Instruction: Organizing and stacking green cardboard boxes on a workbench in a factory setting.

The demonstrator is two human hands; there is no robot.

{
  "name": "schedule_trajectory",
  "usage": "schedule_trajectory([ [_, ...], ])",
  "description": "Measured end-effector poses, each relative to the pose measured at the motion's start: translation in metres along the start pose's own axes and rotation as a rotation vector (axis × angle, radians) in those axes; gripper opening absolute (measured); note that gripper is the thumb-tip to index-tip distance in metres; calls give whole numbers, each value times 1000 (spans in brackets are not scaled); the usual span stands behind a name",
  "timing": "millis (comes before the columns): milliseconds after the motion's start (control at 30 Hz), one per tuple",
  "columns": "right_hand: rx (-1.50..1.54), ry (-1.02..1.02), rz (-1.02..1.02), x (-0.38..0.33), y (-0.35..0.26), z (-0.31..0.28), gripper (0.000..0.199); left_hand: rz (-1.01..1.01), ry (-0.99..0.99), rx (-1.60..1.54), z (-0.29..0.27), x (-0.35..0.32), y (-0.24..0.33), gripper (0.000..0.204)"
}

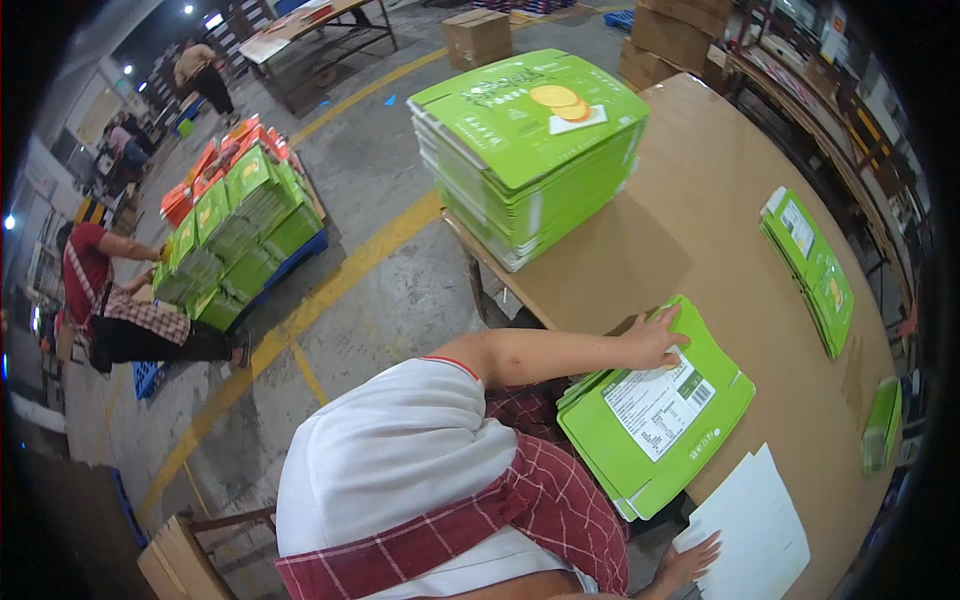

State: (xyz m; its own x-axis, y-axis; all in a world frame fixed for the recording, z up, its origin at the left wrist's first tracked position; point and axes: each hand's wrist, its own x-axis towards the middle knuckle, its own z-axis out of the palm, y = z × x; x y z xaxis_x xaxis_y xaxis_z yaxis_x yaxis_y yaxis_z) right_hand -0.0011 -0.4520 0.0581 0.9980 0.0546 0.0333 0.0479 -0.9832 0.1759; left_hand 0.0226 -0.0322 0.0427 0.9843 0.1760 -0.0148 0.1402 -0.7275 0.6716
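The near cartons [722, 390] are smooth, printed card with a light sheen; their label [658, 405] looks like flat paper. The white sheet [765, 530], near right, is matt card. The tabletop [720, 215] looks smooth and faintly glossy. Shirt [385, 450] and apron [572, 515] are soft, matt cloth. The far box [477, 40] is dull cardboard; the far-left pallet [147, 378] looks plastic.

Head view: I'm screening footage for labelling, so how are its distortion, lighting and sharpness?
Head view, overall: fisheye distortion bows the yellow floor line, and the corners fall black; head view, upper left: lamps glare white; head view, right of centre: the label on the green cartons looks fairly crisp, while the distant standing person is small and soft.
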Motion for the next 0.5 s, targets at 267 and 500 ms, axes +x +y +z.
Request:
schedule_trajectory([
  [267, 466, 33, -79, 47, 34, 68, 47, 2, 8, -14, -1, -1, 1, 48],
  [500, 1669, 135, 85, 35, 1, -7, 42, 141, 142, 226, 5, 1, -3, 43],
])
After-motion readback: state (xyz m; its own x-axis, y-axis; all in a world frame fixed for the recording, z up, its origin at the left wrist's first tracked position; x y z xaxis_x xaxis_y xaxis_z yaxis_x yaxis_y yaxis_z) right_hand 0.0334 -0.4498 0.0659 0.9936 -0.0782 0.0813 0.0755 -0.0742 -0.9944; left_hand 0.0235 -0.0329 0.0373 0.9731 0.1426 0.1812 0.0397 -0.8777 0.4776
